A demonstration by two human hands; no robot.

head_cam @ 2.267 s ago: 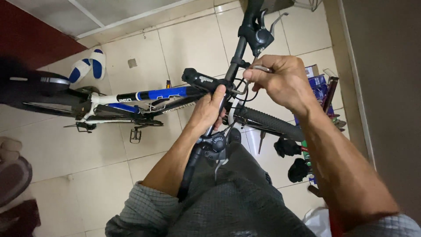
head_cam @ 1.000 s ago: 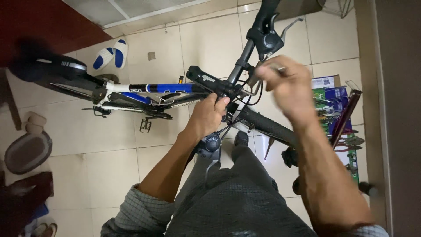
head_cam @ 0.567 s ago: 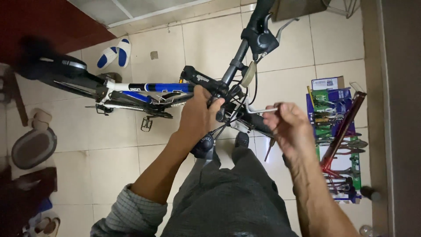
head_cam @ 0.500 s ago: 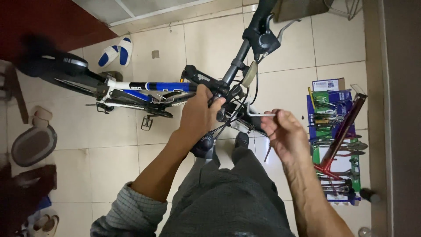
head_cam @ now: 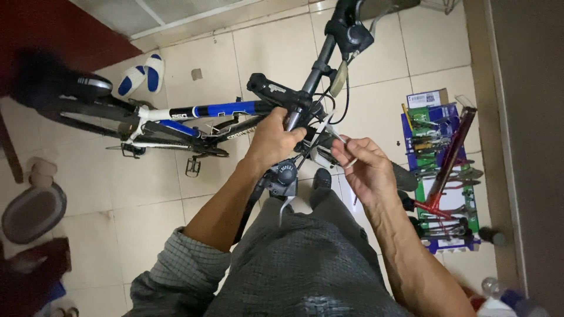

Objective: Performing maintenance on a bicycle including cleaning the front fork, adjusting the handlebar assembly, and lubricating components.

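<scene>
Left hand point(head_cam: 273, 136): closed around bicycle handlebar point(head_cam: 309, 82). Right hand point(head_cam: 364, 167): pinching thin white cable point(head_cam: 335, 134) near stem. Tool tray point(head_cam: 442, 176): on tiled floor point(head_cam: 147, 194), right.

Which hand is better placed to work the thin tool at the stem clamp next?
The right hand, probably. It already pinches the thin metal tool, whose tip points toward the stem. The left hand is wrapped around the handlebar, steadying the bike, so it is not free.
</scene>
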